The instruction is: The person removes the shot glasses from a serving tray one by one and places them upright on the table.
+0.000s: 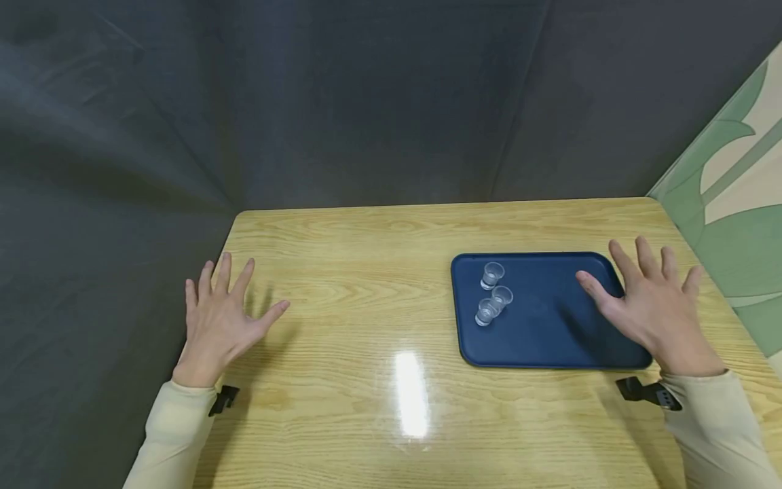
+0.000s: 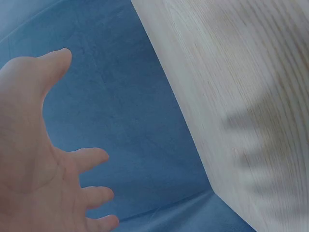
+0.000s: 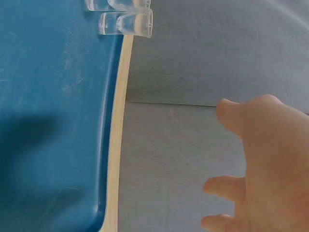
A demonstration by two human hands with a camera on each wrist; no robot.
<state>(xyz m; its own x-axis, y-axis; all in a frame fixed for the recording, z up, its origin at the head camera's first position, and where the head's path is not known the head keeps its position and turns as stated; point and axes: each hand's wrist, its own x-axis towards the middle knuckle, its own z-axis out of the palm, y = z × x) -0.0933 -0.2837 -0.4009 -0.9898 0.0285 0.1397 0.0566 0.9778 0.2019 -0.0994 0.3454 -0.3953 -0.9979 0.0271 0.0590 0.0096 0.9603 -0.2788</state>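
Note:
Three small clear glasses stand grouped on the left part of a dark blue tray (image 1: 550,339): a back glass (image 1: 492,274), a middle glass (image 1: 502,297) and a front glass (image 1: 485,312). My right hand (image 1: 656,305) hovers over the tray's right end, fingers spread, holding nothing. Out at the table's left edge, my left hand (image 1: 220,329) is raised with its fingers spread and nothing in it. In the right wrist view, a clear glass (image 3: 126,23) shows at the top, near the tray's rim (image 3: 103,159).
The wooden table (image 1: 342,285) has a bright light reflection near its front. A dark cloth (image 1: 379,102) hangs behind it and along the left side. At the right is a panel (image 1: 745,224) with green leaf shapes.

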